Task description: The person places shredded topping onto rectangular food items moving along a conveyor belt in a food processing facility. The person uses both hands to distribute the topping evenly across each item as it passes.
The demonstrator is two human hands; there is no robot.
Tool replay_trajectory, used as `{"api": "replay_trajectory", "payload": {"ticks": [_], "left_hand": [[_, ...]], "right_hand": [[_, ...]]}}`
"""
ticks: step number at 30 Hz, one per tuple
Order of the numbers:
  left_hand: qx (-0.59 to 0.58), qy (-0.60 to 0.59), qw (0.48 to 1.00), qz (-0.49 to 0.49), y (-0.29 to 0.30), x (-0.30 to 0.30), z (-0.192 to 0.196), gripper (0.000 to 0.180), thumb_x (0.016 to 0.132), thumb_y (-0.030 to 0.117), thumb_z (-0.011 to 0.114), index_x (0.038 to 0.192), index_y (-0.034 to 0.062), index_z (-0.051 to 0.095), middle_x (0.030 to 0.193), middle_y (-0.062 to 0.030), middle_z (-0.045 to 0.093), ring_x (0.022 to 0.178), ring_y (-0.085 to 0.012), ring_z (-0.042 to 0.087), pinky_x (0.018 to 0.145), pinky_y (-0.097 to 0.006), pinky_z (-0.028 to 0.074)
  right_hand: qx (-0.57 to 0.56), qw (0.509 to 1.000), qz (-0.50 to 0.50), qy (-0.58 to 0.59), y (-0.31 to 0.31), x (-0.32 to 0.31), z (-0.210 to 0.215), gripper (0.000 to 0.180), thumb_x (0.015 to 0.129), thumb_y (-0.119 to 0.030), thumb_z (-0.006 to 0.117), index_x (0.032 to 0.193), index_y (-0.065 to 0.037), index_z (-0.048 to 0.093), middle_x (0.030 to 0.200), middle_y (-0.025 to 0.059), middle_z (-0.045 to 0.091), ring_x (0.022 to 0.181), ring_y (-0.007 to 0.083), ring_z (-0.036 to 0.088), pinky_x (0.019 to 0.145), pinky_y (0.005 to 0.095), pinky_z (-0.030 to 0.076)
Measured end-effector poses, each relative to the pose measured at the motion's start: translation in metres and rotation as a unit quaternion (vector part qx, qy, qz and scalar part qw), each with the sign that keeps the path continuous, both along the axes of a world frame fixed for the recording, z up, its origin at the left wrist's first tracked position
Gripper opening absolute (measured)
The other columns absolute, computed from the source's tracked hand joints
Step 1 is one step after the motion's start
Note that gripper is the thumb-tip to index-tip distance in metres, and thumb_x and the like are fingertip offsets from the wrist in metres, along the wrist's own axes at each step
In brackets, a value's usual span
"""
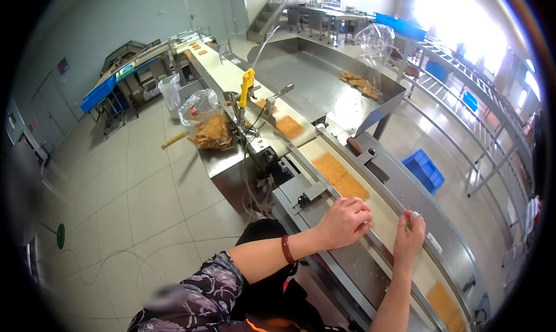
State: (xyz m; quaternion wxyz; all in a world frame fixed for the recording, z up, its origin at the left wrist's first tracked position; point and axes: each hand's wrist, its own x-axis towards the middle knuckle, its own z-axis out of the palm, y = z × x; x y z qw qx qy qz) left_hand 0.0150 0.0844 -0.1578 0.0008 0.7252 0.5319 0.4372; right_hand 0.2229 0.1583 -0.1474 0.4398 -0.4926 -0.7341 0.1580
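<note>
My left hand (346, 222), with a red-brown bracelet on its wrist, hovers over the near side of a cream conveyor belt (382, 223). Its fingers are curled together, and whatever they may hold is hidden. Just beyond it, flat orange-brown food sheets (340, 175) lie end to end on the belt. Over the belt's right rail is my right hand (409, 239), its fingers pinched. A small white bit shows at its fingertips; I cannot tell what it is. Another orange-brown sheet (445, 306) rests on the belt at lower right, and one more (288, 127) lies farther up.
A clear bag of brown pieces (213, 129) sits left of the line, near a yellow-covered fixture (247, 87). Beyond the belt stands a wide steel tray table (301, 59) with brown scraps (359, 85). A blue crate (423, 171) is on the floor, beside a roller rack (457, 115).
</note>
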Motion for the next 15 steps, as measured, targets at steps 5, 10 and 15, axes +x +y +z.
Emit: {"api": "replay_trajectory", "payload": {"ticks": [5,10,15], "left_hand": [[0.005,-0.001,1.0,0.0,-0.0004,0.001,0.0003,0.009,0.092,0.021,0.074,0.096,0.0131,0.07,0.107,-0.0005,0.068,0.112,-0.0226,0.064,0.095,-0.04,0.047],[0.003,0.002,1.0,0.001,-0.0004,0.0012,0.0009,0.01,0.092,0.021,0.074,0.096,0.0132,0.071,0.108,-0.0002,0.068,0.113,-0.0228,0.064,0.096,-0.04,0.047],[-0.002,-0.002,1.0,-0.002,0.0001,0.0002,-0.0006,0.009,0.092,0.021,0.074,0.096,0.0132,0.07,0.108,0.0,0.068,0.114,-0.0229,0.064,0.095,-0.041,0.047]], "right_hand": [[0.001,1.0,-0.002,-0.015,-0.0002,0.0007,0.0005,0.015,0.096,-0.01,0.066,0.108,-0.001,0.069,0.103,0.0114,0.069,0.101,0.0298,0.062,0.091,0.0411,0.049],[0.005,1.0,0.0,-0.02,-0.0009,0.002,0.0002,0.014,0.097,-0.01,0.066,0.107,-0.001,0.069,0.103,0.0114,0.069,0.102,0.0301,0.062,0.091,0.0411,0.049],[-0.001,1.0,0.0,-0.019,-0.0026,-0.0004,0.0052,0.013,0.097,-0.01,0.065,0.106,-0.001,0.068,0.102,0.0119,0.069,0.102,0.0302,0.062,0.091,0.0413,0.049]]}}
